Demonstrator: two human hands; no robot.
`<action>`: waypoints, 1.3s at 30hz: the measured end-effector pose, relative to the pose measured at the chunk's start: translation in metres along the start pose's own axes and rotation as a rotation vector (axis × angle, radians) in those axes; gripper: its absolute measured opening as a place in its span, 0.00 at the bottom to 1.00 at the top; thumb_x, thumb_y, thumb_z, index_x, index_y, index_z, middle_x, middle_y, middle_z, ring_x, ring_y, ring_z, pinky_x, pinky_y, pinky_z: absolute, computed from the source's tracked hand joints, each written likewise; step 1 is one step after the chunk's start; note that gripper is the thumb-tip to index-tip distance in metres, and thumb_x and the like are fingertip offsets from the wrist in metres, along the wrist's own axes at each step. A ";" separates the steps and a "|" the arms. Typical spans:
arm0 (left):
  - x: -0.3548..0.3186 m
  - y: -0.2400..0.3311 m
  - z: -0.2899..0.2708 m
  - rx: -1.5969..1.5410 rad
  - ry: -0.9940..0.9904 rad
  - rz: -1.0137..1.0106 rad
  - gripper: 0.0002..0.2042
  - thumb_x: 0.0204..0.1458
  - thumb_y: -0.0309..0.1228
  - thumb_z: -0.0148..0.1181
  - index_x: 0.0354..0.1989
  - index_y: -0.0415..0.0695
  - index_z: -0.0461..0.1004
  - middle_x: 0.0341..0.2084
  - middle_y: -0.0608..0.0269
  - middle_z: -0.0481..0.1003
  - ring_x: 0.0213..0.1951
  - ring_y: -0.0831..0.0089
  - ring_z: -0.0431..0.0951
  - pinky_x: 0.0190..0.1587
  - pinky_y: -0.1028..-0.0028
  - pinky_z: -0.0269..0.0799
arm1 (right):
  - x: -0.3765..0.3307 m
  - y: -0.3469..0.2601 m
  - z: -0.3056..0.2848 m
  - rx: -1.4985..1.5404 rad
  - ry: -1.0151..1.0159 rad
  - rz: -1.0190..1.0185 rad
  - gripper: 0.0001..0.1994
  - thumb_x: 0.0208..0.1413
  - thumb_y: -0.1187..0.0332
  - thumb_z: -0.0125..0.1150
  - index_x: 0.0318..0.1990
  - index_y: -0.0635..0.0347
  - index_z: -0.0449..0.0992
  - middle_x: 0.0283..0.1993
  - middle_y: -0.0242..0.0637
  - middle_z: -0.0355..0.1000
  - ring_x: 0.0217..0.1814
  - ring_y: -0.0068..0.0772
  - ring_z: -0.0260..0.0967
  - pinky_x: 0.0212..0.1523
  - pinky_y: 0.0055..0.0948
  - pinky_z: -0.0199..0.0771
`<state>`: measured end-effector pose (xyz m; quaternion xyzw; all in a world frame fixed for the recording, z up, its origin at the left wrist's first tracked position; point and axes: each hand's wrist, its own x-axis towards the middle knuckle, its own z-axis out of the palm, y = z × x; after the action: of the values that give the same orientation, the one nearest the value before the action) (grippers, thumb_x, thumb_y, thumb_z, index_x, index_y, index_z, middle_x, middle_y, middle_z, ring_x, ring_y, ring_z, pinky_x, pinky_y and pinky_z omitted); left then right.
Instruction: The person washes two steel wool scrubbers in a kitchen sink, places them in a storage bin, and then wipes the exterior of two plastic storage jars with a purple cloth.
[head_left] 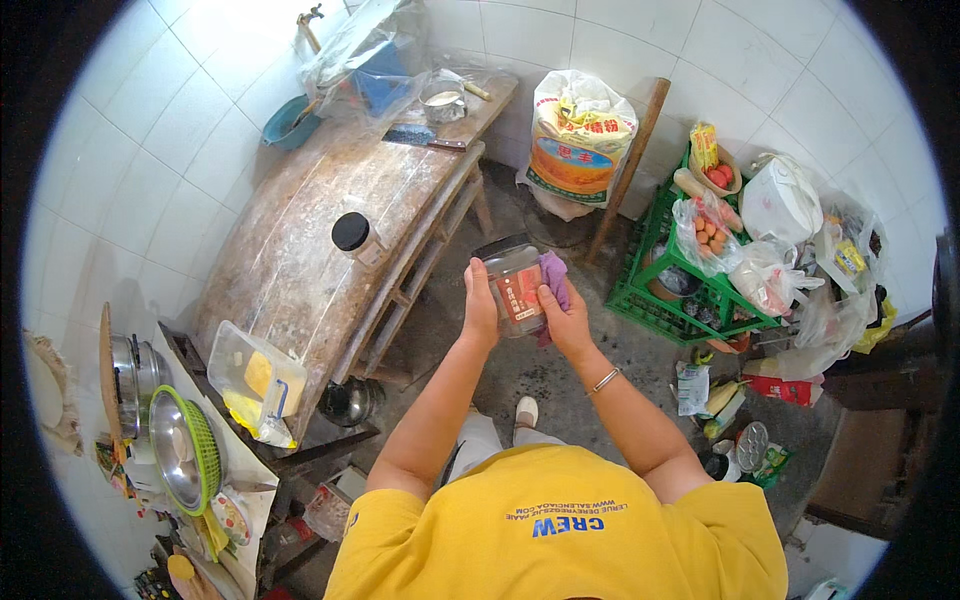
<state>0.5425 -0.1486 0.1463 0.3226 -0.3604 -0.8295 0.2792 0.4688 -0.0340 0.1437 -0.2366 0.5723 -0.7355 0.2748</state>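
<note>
In front of me I hold a clear jar (521, 262) with a red label, its dark top tilted away from me. My left hand (481, 308) is closed around the jar's left side. With my right hand (568, 322) I grip a purple cloth (553, 268) and press it against the jar's right side. Whether the dark top is a lid or an open rim, I cannot tell. On the wooden table to the left stands another jar with a black lid (351, 231).
The floury wooden table (290, 220) carries a cleaver (420, 138), a metal cup (442, 100) and a plastic box (240, 365). A flour sack (580, 140) and a wooden pole (630, 165) stand ahead. Green crates (640, 285) of food are at right, a metal bowl (175, 450) at lower left.
</note>
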 end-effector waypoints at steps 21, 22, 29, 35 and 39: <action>-0.006 0.035 0.002 0.373 0.053 -0.232 0.53 0.40 0.58 0.61 0.66 0.42 0.36 0.64 0.49 0.45 0.59 0.53 0.57 0.50 0.49 0.59 | 0.000 0.019 -0.016 -0.290 0.073 0.004 0.22 0.53 0.62 0.58 0.51 0.70 0.67 0.47 0.43 0.71 0.48 0.29 0.68 0.48 0.27 0.66; -0.006 0.033 -0.001 0.366 0.080 -0.224 0.53 0.40 0.58 0.62 0.66 0.41 0.36 0.62 0.49 0.48 0.57 0.54 0.59 0.49 0.50 0.59 | -0.001 0.012 -0.013 -0.317 0.054 0.014 0.22 0.53 0.62 0.58 0.51 0.69 0.68 0.47 0.44 0.71 0.48 0.30 0.68 0.48 0.27 0.66; 0.002 0.007 -0.021 0.432 0.124 0.013 0.45 0.40 0.48 0.66 0.61 0.37 0.47 0.49 0.53 0.65 0.47 0.65 0.68 0.47 0.64 0.65 | 0.007 -0.018 -0.005 -0.451 0.031 -0.076 0.19 0.54 0.62 0.56 0.46 0.69 0.69 0.44 0.49 0.71 0.45 0.46 0.69 0.48 0.31 0.66; -0.006 0.001 -0.003 0.163 0.309 0.052 0.31 0.50 0.41 0.59 0.57 0.37 0.54 0.43 0.52 0.68 0.47 0.65 0.70 0.48 0.67 0.67 | 0.013 -0.042 0.027 -1.102 -0.197 -0.578 0.20 0.42 0.67 0.57 0.46 0.61 0.70 0.53 0.43 0.65 0.59 0.50 0.56 0.58 0.43 0.57; 0.017 -0.002 -0.046 -0.015 0.215 -0.003 0.31 0.51 0.43 0.55 0.58 0.35 0.56 0.41 0.45 0.69 0.44 0.56 0.73 0.40 0.58 0.74 | -0.018 -0.053 0.032 -1.116 -0.538 -0.704 0.21 0.35 0.69 0.60 0.43 0.58 0.73 0.53 0.40 0.65 0.60 0.50 0.54 0.58 0.42 0.54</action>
<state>0.5651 -0.1782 0.1143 0.4083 -0.3215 -0.7932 0.3175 0.4958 -0.0345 0.2022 -0.6859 0.6655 -0.2941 -0.0094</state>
